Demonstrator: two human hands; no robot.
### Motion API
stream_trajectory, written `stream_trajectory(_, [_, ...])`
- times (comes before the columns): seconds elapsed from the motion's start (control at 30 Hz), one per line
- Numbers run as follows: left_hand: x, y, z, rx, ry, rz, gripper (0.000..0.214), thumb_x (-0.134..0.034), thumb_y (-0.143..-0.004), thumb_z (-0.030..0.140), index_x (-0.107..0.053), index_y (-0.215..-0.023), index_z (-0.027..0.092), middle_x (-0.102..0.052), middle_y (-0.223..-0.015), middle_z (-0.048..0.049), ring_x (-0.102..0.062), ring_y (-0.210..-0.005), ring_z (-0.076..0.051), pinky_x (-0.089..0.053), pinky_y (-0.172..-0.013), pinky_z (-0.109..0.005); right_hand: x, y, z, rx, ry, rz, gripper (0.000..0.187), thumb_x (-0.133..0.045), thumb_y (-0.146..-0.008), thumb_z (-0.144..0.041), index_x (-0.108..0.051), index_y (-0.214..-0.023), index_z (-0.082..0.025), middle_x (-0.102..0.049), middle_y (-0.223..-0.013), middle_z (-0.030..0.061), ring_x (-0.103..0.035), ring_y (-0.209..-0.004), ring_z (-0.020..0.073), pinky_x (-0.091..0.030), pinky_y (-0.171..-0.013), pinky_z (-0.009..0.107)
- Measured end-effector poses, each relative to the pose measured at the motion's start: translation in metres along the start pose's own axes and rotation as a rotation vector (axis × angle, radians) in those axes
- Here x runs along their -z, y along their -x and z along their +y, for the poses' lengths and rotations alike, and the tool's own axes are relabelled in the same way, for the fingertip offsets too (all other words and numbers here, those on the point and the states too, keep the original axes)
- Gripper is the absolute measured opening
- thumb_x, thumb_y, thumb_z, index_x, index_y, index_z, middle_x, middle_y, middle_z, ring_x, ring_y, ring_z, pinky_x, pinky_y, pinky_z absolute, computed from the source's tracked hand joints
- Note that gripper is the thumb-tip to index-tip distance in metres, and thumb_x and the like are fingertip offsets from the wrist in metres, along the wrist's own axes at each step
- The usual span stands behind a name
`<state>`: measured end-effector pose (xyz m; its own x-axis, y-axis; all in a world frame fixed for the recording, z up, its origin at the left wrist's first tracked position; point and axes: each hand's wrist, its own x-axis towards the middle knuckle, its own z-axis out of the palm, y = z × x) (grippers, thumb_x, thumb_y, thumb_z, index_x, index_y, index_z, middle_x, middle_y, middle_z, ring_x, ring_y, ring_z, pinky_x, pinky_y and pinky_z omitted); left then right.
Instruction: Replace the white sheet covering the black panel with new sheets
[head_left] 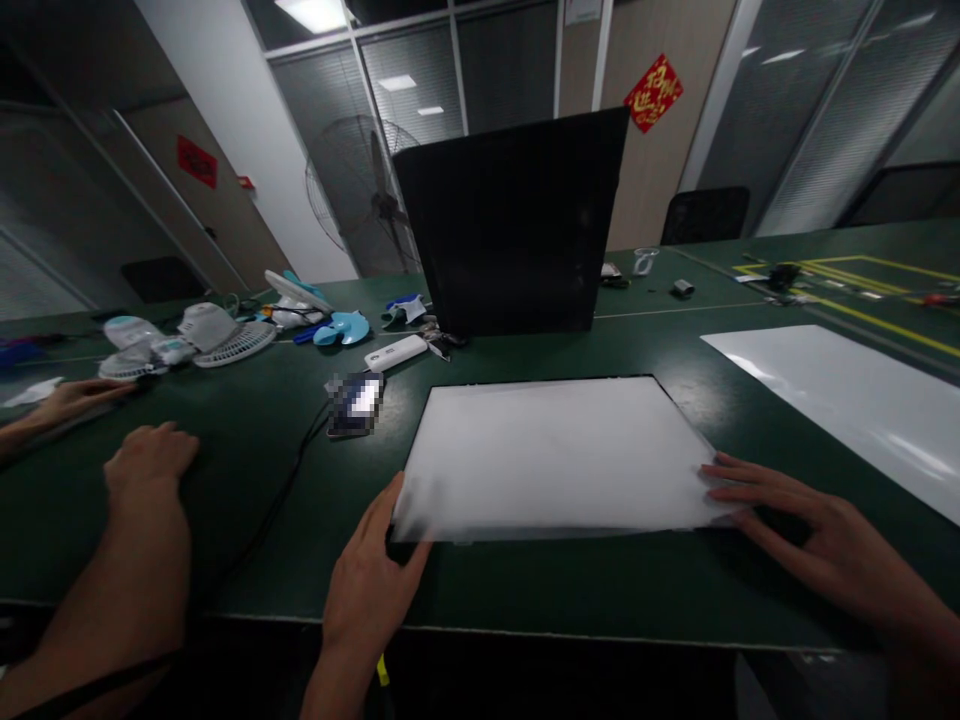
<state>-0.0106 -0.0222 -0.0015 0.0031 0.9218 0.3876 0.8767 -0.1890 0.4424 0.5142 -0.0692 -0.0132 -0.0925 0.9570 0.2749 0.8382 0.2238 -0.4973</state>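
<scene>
A white sheet [555, 455] lies on a thin black panel on the dark green table [525, 590] in front of me. My left hand [371, 590] grips the sheet's near left corner, the thumb along its front edge and the forefinger up its left side. At the near right corner, my right hand [810, 540] rests with its fingers stretched flat, the tips touching the sheet's edge. The sheet's front edge looks blurred.
A black upright panel [517, 220] stands behind the sheet. A second white sheet [855, 400] lies at right. Small fans and parts [225, 335], a white stick-shaped device [395, 352] and a black cable [292, 470] lie at left. Another person's forearm and hand [142, 520] rest on the table at left, and a further hand [67, 400] behind.
</scene>
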Motion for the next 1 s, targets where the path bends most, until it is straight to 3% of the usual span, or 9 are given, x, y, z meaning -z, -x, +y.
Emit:
stream_trajectory(0.13, [0.0,0.001,-0.003,-0.128,-0.016,-0.003,0.053,-0.067,-0.091,0.047,-0.063,-0.141,0.028,-0.061,-0.152,-0.0081,-0.062,-0.135,-0.031,-0.051,-0.116,-0.051,-0.002,-0.001,0.002,0.021,0.026,0.042,0.04,-0.062,-0.093,-0.055,-0.08,-0.121,-0.033,-0.067,-0.144,0.0048,-0.063,-0.132,0.0317,-0.048,-0.115,0.054])
stream_trajectory(0.3, [-0.001,0.001,-0.004,-0.196,-0.016,-0.018,0.046,-0.072,-0.089,0.049,-0.073,-0.13,0.029,-0.059,-0.154,-0.0076,-0.055,-0.143,-0.034,-0.047,-0.119,-0.057,-0.004,-0.001,0.003,0.022,0.023,0.044,0.041,-0.063,-0.092,-0.058,-0.079,-0.122,-0.035,-0.067,-0.142,0.004,-0.064,-0.13,0.032,-0.05,-0.112,0.054])
stream_trajectory(0.43, [-0.003,0.0,-0.007,-0.146,-0.002,-0.017,0.036,-0.066,-0.093,0.049,-0.077,-0.121,0.029,-0.062,-0.151,-0.0071,-0.056,-0.142,-0.033,-0.046,-0.119,-0.056,-0.003,-0.001,0.001,0.023,0.026,0.021,0.04,-0.066,-0.09,-0.059,-0.079,-0.122,-0.037,-0.067,-0.143,0.0021,-0.061,-0.134,0.0323,-0.05,-0.113,0.055])
stream_trajectory(0.67, [-0.009,-0.002,-0.012,-0.101,-0.022,-0.051,0.039,-0.062,-0.095,0.051,-0.076,-0.125,0.029,-0.062,-0.152,-0.0056,-0.053,-0.145,-0.032,-0.042,-0.123,-0.057,-0.003,-0.001,0.004,-0.004,-0.008,-0.041,0.04,-0.065,-0.091,-0.059,-0.08,-0.119,-0.033,-0.066,-0.145,0.003,-0.054,-0.141,0.0339,-0.044,-0.117,0.059])
stream_trajectory(0.83, [-0.008,-0.002,-0.011,-0.099,-0.031,-0.064,0.04,-0.06,-0.097,0.05,-0.075,-0.127,0.028,-0.062,-0.152,-0.0056,-0.051,-0.147,-0.031,-0.04,-0.124,-0.057,-0.008,-0.004,0.008,-0.012,-0.024,-0.065,0.036,-0.064,-0.091,-0.06,-0.081,-0.115,-0.038,-0.065,-0.146,-0.0007,-0.051,-0.144,0.0333,-0.043,-0.119,0.06])
stream_trajectory(0.9, [-0.007,-0.002,-0.011,-0.108,-0.019,-0.066,0.04,-0.059,-0.097,0.05,-0.074,-0.128,0.028,-0.062,-0.152,-0.0061,-0.052,-0.146,-0.031,-0.04,-0.124,-0.057,-0.005,-0.002,0.01,-0.009,0.014,-0.027,0.037,-0.064,-0.091,-0.059,-0.08,-0.116,-0.036,-0.064,-0.147,0.0004,-0.05,-0.145,0.0332,-0.044,-0.119,0.059])
stream_trajectory(1.0, [-0.008,-0.002,-0.012,-0.12,-0.007,-0.054,0.042,-0.06,-0.097,0.05,-0.072,-0.131,0.028,-0.062,-0.151,-0.0065,-0.053,-0.145,-0.031,-0.042,-0.123,-0.057,0.011,0.012,0.026,-0.085,0.176,0.236,0.043,-0.059,-0.093,-0.058,-0.078,-0.12,-0.03,-0.064,-0.147,0.0052,-0.045,-0.149,0.0349,-0.039,-0.122,0.06])
